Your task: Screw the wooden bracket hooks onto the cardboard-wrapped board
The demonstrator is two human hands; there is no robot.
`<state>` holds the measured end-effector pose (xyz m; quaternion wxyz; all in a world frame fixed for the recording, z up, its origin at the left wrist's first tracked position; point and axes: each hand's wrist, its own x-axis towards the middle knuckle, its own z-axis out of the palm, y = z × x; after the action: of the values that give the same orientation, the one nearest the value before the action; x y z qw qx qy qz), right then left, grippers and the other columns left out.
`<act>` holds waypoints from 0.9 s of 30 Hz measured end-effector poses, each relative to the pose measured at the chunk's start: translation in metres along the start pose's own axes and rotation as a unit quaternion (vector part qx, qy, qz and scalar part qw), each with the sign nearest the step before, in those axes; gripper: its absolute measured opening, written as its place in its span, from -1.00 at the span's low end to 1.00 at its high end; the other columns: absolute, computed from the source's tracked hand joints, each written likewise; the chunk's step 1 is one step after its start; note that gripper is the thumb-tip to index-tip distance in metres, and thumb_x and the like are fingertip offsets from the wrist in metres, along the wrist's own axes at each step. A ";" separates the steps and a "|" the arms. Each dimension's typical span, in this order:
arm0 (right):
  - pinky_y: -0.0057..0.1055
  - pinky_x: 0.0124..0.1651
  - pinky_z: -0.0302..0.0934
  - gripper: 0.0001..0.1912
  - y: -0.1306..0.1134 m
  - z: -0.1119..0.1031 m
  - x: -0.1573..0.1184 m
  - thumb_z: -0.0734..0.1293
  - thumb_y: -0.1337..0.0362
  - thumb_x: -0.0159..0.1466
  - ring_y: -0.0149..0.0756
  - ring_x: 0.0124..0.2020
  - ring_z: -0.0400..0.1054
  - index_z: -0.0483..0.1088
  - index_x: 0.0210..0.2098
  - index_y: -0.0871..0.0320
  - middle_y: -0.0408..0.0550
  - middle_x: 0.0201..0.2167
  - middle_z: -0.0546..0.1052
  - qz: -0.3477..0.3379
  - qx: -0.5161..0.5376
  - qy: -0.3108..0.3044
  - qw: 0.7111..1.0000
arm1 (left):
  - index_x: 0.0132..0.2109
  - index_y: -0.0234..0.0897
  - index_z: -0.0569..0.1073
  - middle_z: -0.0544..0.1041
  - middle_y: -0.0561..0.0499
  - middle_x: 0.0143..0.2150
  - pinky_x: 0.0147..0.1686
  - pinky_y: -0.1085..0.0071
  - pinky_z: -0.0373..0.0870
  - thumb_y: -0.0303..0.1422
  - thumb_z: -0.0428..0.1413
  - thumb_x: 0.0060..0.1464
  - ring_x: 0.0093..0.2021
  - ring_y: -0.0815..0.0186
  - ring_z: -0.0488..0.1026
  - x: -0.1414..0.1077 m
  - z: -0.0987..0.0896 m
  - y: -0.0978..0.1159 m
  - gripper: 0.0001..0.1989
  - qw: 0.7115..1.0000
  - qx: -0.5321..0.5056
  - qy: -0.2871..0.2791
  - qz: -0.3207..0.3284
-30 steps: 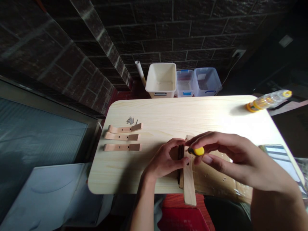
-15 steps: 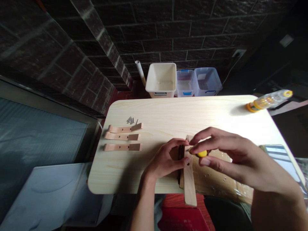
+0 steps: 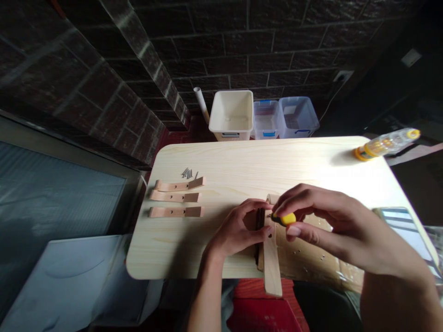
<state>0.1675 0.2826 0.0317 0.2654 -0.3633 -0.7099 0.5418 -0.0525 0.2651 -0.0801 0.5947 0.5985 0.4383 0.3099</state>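
Observation:
In the head view, my right hand grips a short screwdriver with a yellow and black handle. Its tip end points at the upper hole of a curved wooden strip, where a small screw seems to sit. My left hand pinches that strip, thumb near the lower hole and fingers at its upper part. The strip lies across the end of a brown cardboard piece and sticks out past the table's front edge. My right fingers partly cover the strip's far end.
Three similar wooden strips lie at the left of the table, with several screws behind them. A clear bottle with yellow ends stands at the back right, a phone-like slab at the right edge. Plastic bins stand beyond the table.
My right fingers have shifted on the screwdriver, and more of its black and yellow handle shows. My left hand and the wooden strip stay nearly in place.

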 end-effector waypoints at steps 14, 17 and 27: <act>-0.36 -0.07 0.44 -0.80 0.001 -0.001 -0.002 0.42 0.22 0.31 -0.16 -0.08 0.52 0.55 -0.07 0.05 0.03 -0.07 0.60 -0.002 0.002 0.008 1.000 | 0.09 -0.17 0.49 0.51 -0.07 0.18 0.24 0.16 0.32 -0.37 0.32 0.03 0.16 0.07 0.46 0.000 0.001 -0.001 -0.55 1.000 -0.009 -0.002 0.002; -0.33 -0.07 0.44 -0.79 0.002 0.000 0.000 0.43 0.21 0.29 -0.15 -0.09 0.52 0.55 -0.08 0.05 0.04 -0.10 0.59 -0.005 0.004 0.013 1.000 | 0.09 -0.19 0.49 0.51 -0.08 0.17 0.23 0.15 0.33 -0.37 0.32 0.03 0.16 0.06 0.46 0.000 0.001 0.000 -0.55 1.000 -0.011 -0.002 0.005; -0.26 0.07 0.39 -0.72 -0.002 -0.002 -0.001 0.33 0.28 0.37 -0.09 0.08 0.45 0.55 0.04 0.00 0.05 0.06 0.56 -0.031 -0.028 -0.024 0.999 | 0.11 -0.16 0.49 0.52 -0.07 0.17 0.23 0.12 0.33 -0.34 0.34 0.00 0.16 0.04 0.46 0.000 0.000 -0.002 -0.51 1.000 -0.002 0.013 0.000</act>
<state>0.1689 0.2828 0.0344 0.2543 -0.3356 -0.7420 0.5216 -0.0523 0.2648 -0.0819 0.5902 0.5930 0.4457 0.3183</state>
